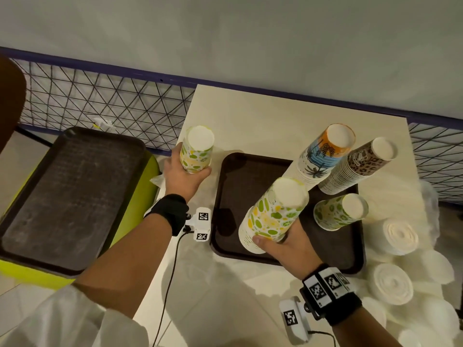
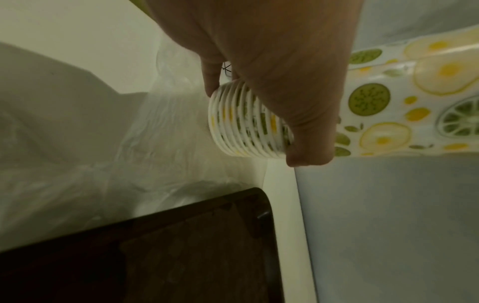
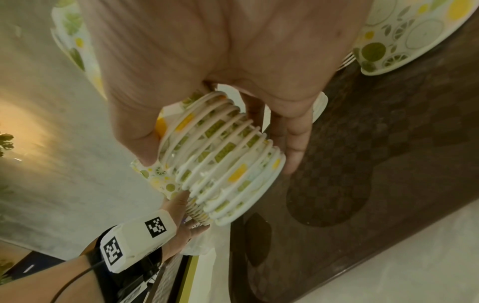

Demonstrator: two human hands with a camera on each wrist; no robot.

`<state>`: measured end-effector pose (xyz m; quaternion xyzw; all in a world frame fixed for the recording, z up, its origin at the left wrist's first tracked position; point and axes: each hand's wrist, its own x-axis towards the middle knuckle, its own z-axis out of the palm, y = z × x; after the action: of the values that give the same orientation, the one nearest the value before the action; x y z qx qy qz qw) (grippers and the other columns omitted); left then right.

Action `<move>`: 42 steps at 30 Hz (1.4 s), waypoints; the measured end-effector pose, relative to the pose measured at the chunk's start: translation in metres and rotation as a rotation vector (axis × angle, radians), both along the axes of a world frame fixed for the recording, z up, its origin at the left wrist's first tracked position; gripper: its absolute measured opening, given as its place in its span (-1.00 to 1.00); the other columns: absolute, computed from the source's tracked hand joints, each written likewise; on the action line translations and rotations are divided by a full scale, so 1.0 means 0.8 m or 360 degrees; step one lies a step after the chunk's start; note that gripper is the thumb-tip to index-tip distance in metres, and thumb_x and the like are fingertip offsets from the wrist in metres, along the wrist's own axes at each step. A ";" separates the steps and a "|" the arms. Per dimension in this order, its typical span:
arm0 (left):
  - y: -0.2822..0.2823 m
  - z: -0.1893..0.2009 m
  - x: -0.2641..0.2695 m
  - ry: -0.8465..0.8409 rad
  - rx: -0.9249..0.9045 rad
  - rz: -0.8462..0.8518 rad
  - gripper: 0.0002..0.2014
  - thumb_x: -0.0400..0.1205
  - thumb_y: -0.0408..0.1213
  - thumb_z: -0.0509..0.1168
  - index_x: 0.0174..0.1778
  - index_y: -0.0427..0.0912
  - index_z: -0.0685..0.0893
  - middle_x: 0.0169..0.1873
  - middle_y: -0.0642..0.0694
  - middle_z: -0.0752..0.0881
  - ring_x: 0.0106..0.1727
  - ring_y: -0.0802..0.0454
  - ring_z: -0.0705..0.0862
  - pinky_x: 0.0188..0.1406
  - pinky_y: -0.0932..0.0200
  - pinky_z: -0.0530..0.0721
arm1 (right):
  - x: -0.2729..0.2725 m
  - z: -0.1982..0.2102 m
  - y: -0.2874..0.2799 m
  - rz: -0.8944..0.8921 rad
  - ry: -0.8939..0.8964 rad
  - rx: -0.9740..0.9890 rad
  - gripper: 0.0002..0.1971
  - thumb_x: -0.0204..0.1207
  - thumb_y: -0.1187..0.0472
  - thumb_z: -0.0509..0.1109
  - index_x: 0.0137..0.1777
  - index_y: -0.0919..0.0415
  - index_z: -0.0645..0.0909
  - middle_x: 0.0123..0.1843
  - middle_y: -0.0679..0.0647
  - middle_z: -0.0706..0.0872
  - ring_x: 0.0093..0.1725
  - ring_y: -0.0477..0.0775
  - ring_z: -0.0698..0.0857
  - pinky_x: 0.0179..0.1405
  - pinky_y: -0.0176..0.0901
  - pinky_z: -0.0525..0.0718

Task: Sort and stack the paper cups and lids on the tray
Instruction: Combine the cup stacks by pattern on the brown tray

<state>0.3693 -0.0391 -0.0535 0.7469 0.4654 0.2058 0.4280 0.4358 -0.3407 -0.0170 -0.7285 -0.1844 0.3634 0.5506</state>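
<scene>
Hands [image 1: 186,175] [image 1: 288,246] each grip upturned citrus-print cups [image 1: 198,149].

My left hand [image 1: 184,175] holds a stack of cups [image 1: 197,149] over the desk [image 1: 250,121], just left of the tray [image 1: 240,194]. My right hand [image 1: 292,246] holds a second stack [image 1: 273,214] over the tray's near half, its rims [image 3: 225,160] between my thumb and fingers [image 3: 298,143]. Beyond those fingers, two tall stacks [image 1: 323,152] and [image 1: 360,166] stand side by side on the tray's far right part. A short stack [image 1: 339,211] stands on the tray right of my right hand. Lids [image 1: 398,237] lie on the desk further right, off the tray. Another tray [image 1: 70,196] lies well left of my left hand, on a separate stand.
</scene>
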 end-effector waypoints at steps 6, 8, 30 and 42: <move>-0.021 0.038 -0.038 -0.0250 -0.0189 0.0020 -0.18 0.21 0.10 0.72 0.37 0.22 0.50 0.32 -0.07 0.66 0.34 -0.01 0.70 0.37 -0.22 0.71 | -0.019 0.024 -0.013 -0.0050 0.0008 0.0030 -0.14 0.23 0.07 0.78 0.51 -0.02 0.44 0.34 -0.17 0.76 0.37 -0.12 0.71 0.36 -0.04 0.69; -0.040 0.059 -0.055 -0.0352 -0.0287 -0.0042 -0.21 0.26 0.04 0.73 0.39 0.13 0.54 0.29 0.00 0.73 0.30 0.08 0.75 0.35 -0.19 0.74 | -0.028 0.030 -0.022 -0.0111 -0.0009 0.0034 -0.20 0.28 0.19 0.78 0.49 0.06 0.47 0.29 -0.16 0.79 0.33 -0.12 0.74 0.35 -0.04 0.72; -0.203 0.146 -0.110 -0.0411 -0.0704 -0.0541 -0.18 0.25 0.06 0.71 0.46 0.10 0.61 0.28 0.12 0.79 0.34 0.09 0.75 0.39 -0.21 0.72 | 0.085 0.096 -0.142 -0.1076 -0.0613 0.0056 -0.17 0.33 0.10 0.74 0.53 0.02 0.36 0.32 -0.21 0.71 0.27 -0.23 0.72 0.33 -0.05 0.68; -0.246 0.157 -0.084 -0.0323 -0.0672 -0.0392 -0.33 0.45 -0.27 0.68 0.45 0.10 0.60 0.23 0.22 0.80 0.27 0.25 0.75 0.33 0.02 0.70 | 0.125 -0.009 -0.108 -0.0826 -0.0484 -0.0250 0.03 0.05 -0.15 0.72 0.55 -0.06 0.33 0.37 0.04 0.65 0.34 0.11 0.69 0.35 0.21 0.70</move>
<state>0.3017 -0.2361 0.0721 0.6677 0.3582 0.1245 0.6407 0.5358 -0.4272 -0.0242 -0.8376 -0.0438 0.1106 0.5332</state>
